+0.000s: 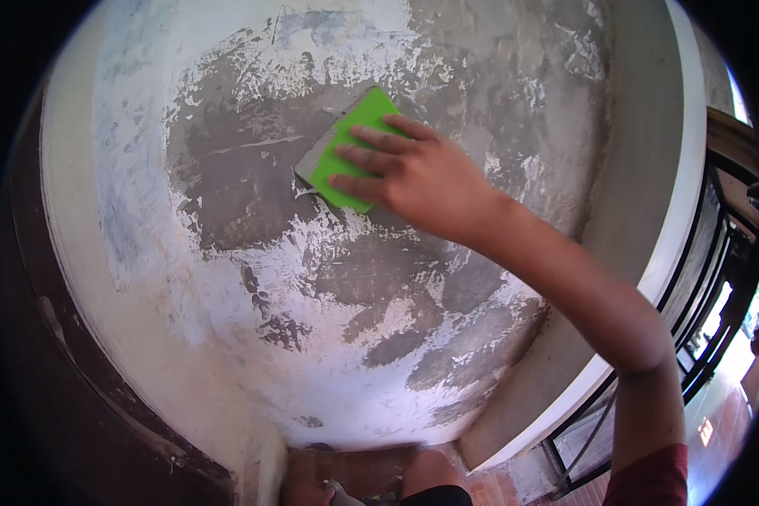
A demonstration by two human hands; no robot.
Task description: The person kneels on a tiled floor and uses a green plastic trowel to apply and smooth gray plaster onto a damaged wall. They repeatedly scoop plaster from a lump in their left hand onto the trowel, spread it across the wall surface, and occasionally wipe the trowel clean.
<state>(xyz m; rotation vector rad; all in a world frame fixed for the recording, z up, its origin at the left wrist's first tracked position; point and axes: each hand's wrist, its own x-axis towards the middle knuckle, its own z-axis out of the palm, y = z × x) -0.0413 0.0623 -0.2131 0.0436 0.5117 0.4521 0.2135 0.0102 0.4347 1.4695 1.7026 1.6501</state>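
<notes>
My right hand (405, 173) reaches up from the lower right and grips a bright green putty spreader (346, 181). Its fingers lie spread across the flat face, and the thumb is hidden. Grey filler coats the spreader's left edge, which is against the wall (236, 202) or very close to it. Around the tool the wall is a patchwork of smeared grey filler and rough white paint. No left hand can be made out; at the bottom edge, a skin-toned patch beside a small greyish thing (341, 494) is too cut off to tell.
A pale raised border (641, 194) runs down the wall's right side. Beyond it stand dark metal bars (700, 295). A dark brown frame (34, 295) curves along the left. Below are reddish floor tiles (493, 489) and my bare knee (430, 471).
</notes>
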